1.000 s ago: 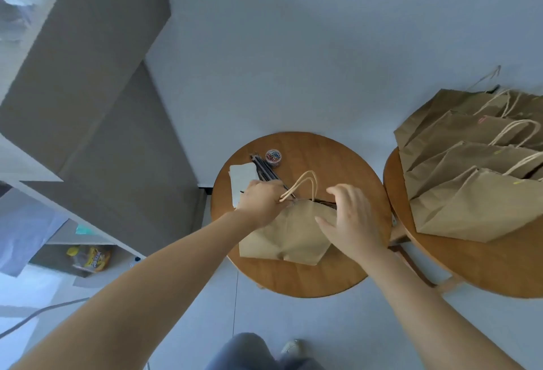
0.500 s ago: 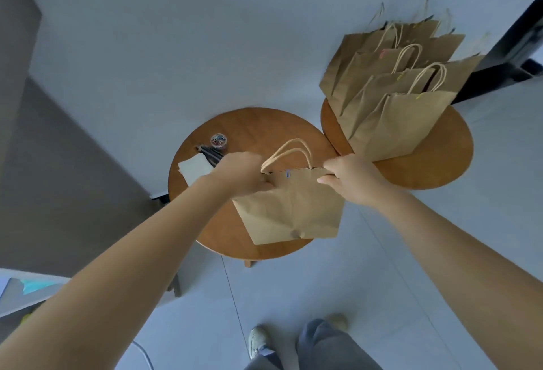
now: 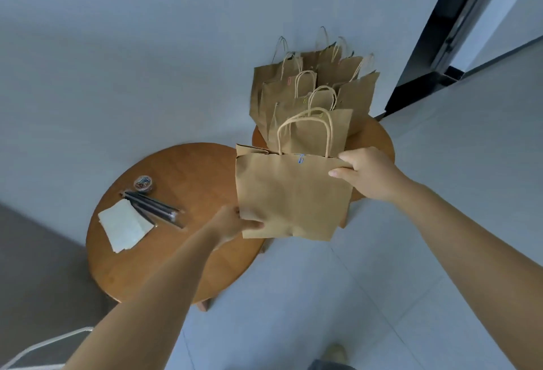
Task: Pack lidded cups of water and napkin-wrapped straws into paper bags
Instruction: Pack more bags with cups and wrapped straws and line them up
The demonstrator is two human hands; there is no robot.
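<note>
Over the near counter [image 3: 176, 269], where napkins [image 3: 123, 227], dark straws [image 3: 152, 208] and a small tub of clips [image 3: 143, 183] lie well apart from the work, my left hand [image 3: 235, 222] pinches the lower left corner of a paper bag [image 3: 291, 193]. I hold the bag upright in the air between the two counters. Its mouth is closed with a blue clip [image 3: 300, 158] and its handles [image 3: 305, 126] stand up, so what is inside is hidden. My right hand [image 3: 367, 171] grips the top right edge, thumb in front and fingers behind. Beyond it, the far counter [image 3: 383, 140] carries a crowd of bags [image 3: 308, 96] leaning toward the wall. The step, as I judge it, is to set this one down in front of them. Doing it well means keeping the bag level, since a lidded cup of water may be inside. The weight should sit on the hand at the base and not on the paper edge, which could tear or slip the clip. The base should land flat on the bare wood just before the front bag, and I should let go only once it stands by itself.
</note>
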